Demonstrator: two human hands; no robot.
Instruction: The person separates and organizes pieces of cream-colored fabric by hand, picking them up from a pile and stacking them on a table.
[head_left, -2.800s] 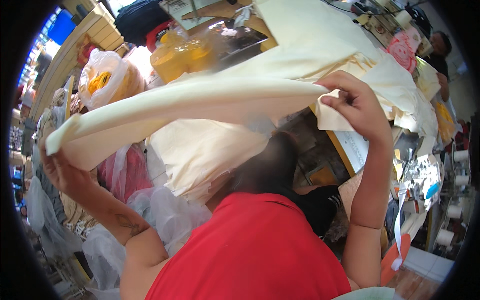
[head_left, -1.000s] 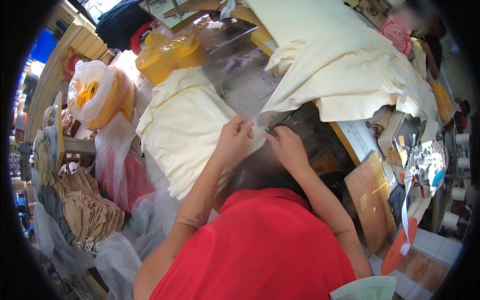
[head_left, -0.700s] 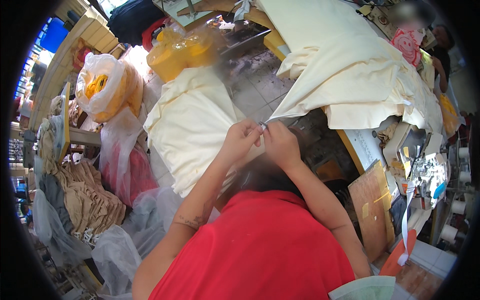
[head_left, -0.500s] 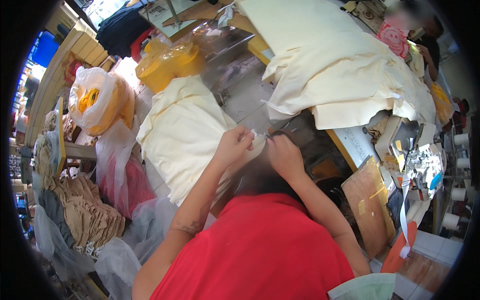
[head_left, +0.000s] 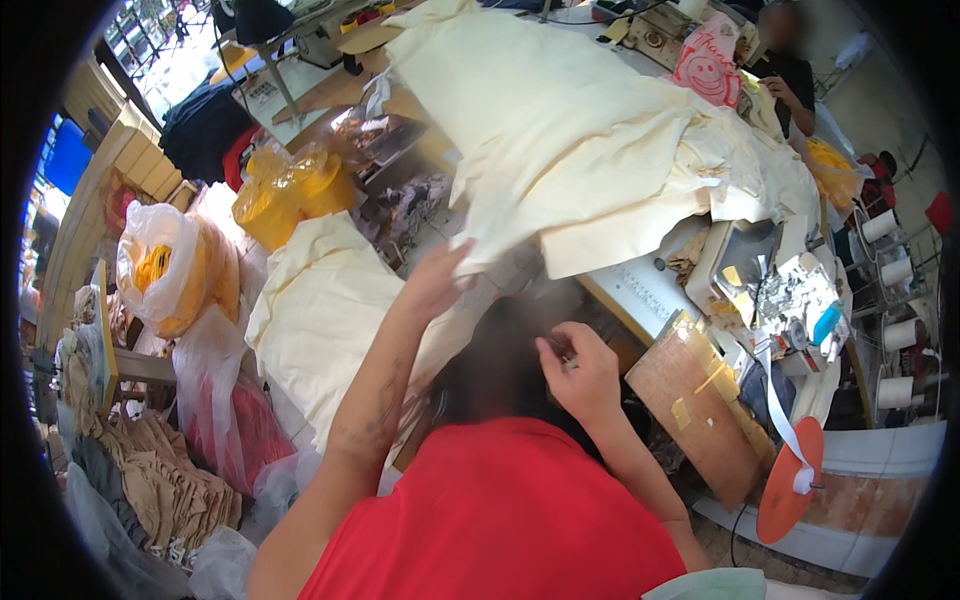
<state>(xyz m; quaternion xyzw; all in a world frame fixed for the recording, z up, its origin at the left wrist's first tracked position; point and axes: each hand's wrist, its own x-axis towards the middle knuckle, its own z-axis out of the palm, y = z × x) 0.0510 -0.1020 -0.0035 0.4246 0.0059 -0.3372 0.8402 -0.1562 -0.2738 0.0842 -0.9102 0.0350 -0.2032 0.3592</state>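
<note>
The left hand [head_left: 435, 285] is now up at the lower left edge of the spread cream cloth [head_left: 570, 110], where half a second ago it was below that edge, close to the other hand. Its fingers are partly bent, with the cloth's edge at their tips; whether they pinch it, I cannot tell. The right hand [head_left: 583, 372] is now well apart from the left, below the spread cream cloth, fingers curled and thumb near the forefinger. Something small and dark shows there, too blurred to tell whether it is held.

Counted from the left: one white bag with yellow contents [head_left: 165, 265] and one clear bag with red contents [head_left: 230, 410], both left of the spread cream cloth; one yellow bundle [head_left: 290, 195] and one crumpled cream cloth [head_left: 325, 310], nearer its left side; one table [head_left: 640, 295] beneath it; one brown board [head_left: 695, 405] and one orange disc [head_left: 790, 480], below and to its right; one co-worker [head_left: 790, 90] beyond its upper right; and four white thread cones [head_left: 897, 271] to its right.
</note>
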